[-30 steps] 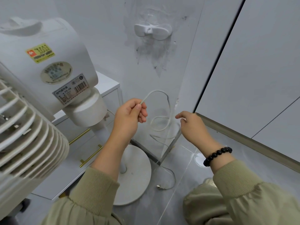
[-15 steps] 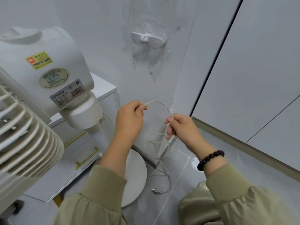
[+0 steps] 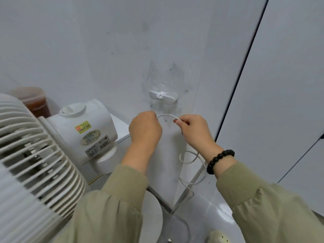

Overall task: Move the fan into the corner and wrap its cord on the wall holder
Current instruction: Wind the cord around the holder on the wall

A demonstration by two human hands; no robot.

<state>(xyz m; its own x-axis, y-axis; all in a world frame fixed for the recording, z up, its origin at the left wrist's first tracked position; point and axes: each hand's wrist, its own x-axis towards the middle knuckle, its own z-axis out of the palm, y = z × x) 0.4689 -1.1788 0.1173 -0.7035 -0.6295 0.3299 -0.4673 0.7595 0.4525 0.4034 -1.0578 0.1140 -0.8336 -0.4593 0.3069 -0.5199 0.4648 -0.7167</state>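
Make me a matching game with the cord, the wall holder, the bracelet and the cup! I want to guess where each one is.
Things:
1. cord
2. wall holder
3. bracelet
4. cup

Places:
A. around the wrist of the right hand
B. behind the fan
C. held between the left hand and the right hand
D. mounted above both hands

Pairs: 1-C, 2-D, 3-A, 4-B
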